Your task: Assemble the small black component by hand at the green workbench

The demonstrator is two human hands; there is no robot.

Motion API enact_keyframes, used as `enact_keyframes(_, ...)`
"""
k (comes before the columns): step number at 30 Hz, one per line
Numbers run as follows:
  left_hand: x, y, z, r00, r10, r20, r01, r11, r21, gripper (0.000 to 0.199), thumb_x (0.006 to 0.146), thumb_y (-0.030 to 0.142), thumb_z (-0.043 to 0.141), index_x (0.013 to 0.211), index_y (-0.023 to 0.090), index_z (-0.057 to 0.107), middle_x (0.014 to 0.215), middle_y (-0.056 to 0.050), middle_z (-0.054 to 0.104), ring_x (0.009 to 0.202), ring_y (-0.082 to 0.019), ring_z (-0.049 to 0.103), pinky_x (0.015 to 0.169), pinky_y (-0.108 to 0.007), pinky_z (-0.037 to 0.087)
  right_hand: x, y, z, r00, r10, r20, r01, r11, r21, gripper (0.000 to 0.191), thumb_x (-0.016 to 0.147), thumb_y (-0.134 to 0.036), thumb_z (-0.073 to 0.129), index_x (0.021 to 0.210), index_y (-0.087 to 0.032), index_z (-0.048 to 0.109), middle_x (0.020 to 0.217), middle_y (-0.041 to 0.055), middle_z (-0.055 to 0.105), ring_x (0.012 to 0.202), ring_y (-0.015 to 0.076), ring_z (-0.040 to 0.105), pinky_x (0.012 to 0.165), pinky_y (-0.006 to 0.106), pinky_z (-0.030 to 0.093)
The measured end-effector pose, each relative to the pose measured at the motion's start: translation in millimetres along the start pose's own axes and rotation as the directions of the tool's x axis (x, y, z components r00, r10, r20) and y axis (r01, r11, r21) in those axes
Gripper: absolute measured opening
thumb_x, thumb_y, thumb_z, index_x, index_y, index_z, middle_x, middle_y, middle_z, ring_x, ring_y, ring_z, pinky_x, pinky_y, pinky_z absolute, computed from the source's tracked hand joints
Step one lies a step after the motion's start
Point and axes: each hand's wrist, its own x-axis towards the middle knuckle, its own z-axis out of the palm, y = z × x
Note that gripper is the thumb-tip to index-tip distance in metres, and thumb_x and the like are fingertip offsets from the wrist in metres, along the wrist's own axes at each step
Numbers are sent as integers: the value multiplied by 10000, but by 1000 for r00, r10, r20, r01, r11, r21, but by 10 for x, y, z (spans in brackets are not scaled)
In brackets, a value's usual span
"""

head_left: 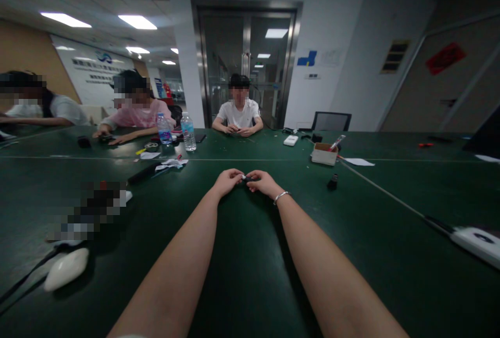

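Both arms reach forward over the dark green table (250, 275), and the fingertips meet near its middle. My left hand (227, 182) is closed in a pinch at the light end of a small dark piece with a whitish or silvery tip (245, 177). From the other side, my right hand (265, 184), with a silver bracelet on the wrist, pinches the dark end of the same piece. Fingers cover most of it, and it is too small to name. A small black object (333, 182) stands on the table to the right of my right hand.
Left lie a white computer mouse (67, 270), a blurred-out item (94, 210) and papers (172, 163). Two water bottles (188, 132) stand beyond. Right are a small box (324, 154), a cable and a white power strip (476, 244). Several people sit around the table.
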Motion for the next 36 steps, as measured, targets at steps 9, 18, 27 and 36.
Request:
enact_keyframes(9, 23, -47, 3, 997, -6, -76, 13, 996, 88, 290, 726, 394, 582, 909, 180, 651, 706, -14, 621, 620, -121, 547, 598, -242, 418, -9, -12, 15, 1000, -8, 2, 8, 1000, 0, 246, 686, 26, 613, 891, -107, 582, 699, -29, 567, 422, 36, 552, 439, 158, 484)
enact_keyframes(18, 9, -14, 5, 1000, -21, -10, 21, 999, -43, 263, 726, 304, 580, 914, 137, 658, 743, -41, 634, 638, -116, 542, 591, -230, 418, 7, 13, 9, 1000, -16, 5, 16, 1000, -3, 246, 683, 21, 613, 889, -112, 590, 668, -29, 577, 423, 45, 549, 445, 173, 485)
enact_keyframes(27, 24, -28, -14, 992, -71, -102, 87, 983, 164, 392, 757, 517, 495, 762, 152, 638, 640, -23, 609, 592, -131, 537, 580, -248, 406, 18, 32, 8, 1000, -19, 4, 19, 999, -30, 250, 690, 18, 618, 898, -119, 587, 718, -19, 574, 446, 41, 562, 462, 166, 503)
enact_keyframes(36, 20, 52, 11, 976, -102, -193, 101, 995, -16, 321, 813, 432, 450, 858, 147, 592, 779, -55, 640, 597, -104, 545, 508, -199, 397, -5, -24, 46, 999, 25, -19, -26, 1000, -17, 233, 734, -28, 612, 891, -159, 498, 799, -2, 618, 363, 24, 523, 309, 126, 417)
